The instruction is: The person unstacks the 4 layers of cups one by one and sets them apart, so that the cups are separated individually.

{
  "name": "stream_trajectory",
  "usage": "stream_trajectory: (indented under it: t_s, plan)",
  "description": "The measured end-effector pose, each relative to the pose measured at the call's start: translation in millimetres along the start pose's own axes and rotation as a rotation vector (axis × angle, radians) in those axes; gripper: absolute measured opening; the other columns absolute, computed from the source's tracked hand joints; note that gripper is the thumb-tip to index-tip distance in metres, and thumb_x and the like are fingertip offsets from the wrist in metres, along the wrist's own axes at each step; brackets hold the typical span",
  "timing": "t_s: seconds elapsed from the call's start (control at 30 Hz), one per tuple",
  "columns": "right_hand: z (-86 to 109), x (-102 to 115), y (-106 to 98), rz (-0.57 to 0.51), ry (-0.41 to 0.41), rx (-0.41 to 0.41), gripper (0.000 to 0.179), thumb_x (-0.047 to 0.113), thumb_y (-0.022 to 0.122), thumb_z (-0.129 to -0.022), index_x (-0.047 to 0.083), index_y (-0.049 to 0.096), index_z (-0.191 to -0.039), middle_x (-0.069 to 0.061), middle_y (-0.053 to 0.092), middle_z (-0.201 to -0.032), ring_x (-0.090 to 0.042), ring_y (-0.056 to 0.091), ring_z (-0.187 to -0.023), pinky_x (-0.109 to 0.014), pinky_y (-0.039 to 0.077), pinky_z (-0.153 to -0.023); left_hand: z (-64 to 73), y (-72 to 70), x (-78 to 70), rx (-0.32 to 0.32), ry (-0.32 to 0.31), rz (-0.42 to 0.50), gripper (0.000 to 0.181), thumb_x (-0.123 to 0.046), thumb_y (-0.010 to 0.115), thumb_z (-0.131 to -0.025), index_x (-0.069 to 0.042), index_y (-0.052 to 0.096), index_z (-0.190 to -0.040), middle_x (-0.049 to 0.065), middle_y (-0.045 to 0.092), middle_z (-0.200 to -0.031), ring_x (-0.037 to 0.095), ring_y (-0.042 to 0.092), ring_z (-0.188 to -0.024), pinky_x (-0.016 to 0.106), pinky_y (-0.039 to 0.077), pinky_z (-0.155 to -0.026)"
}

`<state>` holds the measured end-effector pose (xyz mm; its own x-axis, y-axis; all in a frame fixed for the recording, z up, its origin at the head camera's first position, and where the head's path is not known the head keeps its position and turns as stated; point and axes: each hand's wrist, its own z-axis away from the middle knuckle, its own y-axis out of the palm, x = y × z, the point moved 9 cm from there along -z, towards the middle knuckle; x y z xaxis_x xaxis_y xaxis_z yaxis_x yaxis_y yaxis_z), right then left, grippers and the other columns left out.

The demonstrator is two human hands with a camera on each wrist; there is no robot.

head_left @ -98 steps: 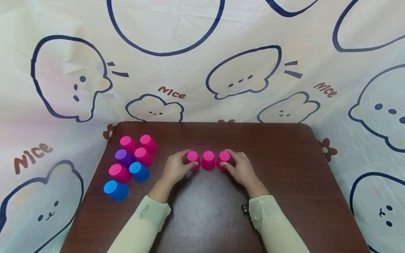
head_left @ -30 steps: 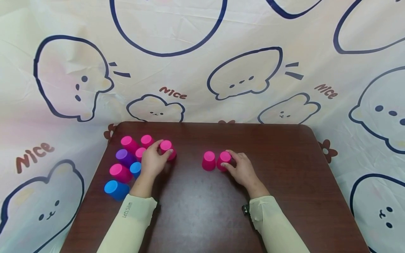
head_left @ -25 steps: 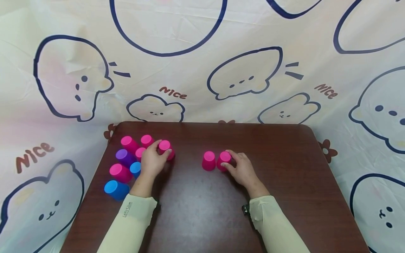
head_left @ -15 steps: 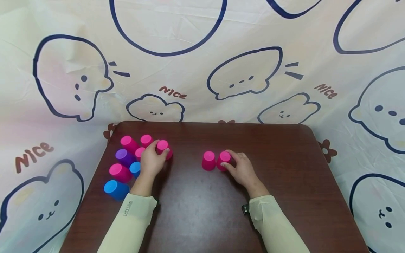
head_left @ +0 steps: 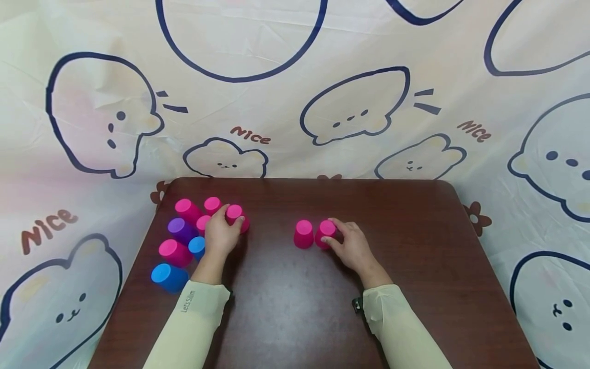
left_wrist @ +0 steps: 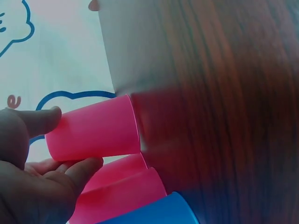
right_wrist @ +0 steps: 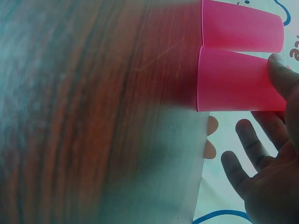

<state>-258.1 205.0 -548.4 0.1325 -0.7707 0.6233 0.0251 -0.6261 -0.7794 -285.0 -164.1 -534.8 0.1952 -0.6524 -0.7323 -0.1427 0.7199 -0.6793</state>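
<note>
My left hand (head_left: 221, 234) pinches an upside-down pink cup (head_left: 238, 219) between thumb and fingers, at the right side of the cup cluster. In the left wrist view that cup (left_wrist: 96, 128) stands beside other pink cups, its rim at the table. Right of the middle, my right hand (head_left: 352, 245) grips another upside-down pink cup (head_left: 325, 234) near its top with thumb and forefinger, the other fingers spread in the right wrist view. A third pink cup (head_left: 303, 234) stands just left of it, close alongside.
At the table's left are more upturned cups: a purple cup (head_left: 182, 230), a blue cup (head_left: 169, 278), a pink cup (head_left: 175, 252) and several others, some partly hidden by my left hand. A cartoon-print cloth (head_left: 286, 118) hangs behind the brown table (head_left: 304, 318).
My left hand has carried the leftmost cup of the middle row of three left to the cluster, edging slightly further left over the last second. My right hand has stayed on its cup.
</note>
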Motion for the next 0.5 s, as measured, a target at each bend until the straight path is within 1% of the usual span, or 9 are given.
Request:
stream_trajectory:
  t_s: [0.13,0.3,0.5]
  plan:
    - [-0.4,0.5,-0.1,-0.005,-0.007,-0.006,0.065,0.040,0.082,-0.090,0.023,0.057,-0.147,-0.006,0.070,-0.129,-0.027,0.056,-0.121,-0.052,0.055,-0.098,-0.3,0.3,1.1,-0.006,-0.004,0.002,0.075,-0.027,0.074,-0.097,-0.007,0.038,-0.159,0.021,0.051,-0.152,0.046,0.048,-0.138,0.059,0.050,-0.105]
    - [-0.7,-0.5,0.9,-0.008,-0.007,-0.011,0.065,0.040,0.082,-0.089,0.023,0.057,-0.148,-0.006,0.070,-0.129,-0.027,0.056,-0.121,-0.053,0.055,-0.098,-2.0,1.1,1.8,-0.008,-0.009,-0.001,0.073,-0.026,0.072,-0.098,-0.005,0.037,-0.159,0.023,0.050,-0.152,0.047,0.046,-0.140,0.060,0.047,-0.107]
    - [-0.3,-1.2,0.6,-0.008,-0.007,-0.013,0.066,0.041,0.082,-0.089,0.023,0.057,-0.148,-0.006,0.069,-0.129,-0.027,0.056,-0.121,-0.053,0.055,-0.098,-2.5,1.5,2.1,-0.010,-0.019,-0.005,0.075,-0.025,0.071,-0.098,-0.005,0.034,-0.161,0.024,0.047,-0.155,0.047,0.044,-0.142,0.061,0.046,-0.108]
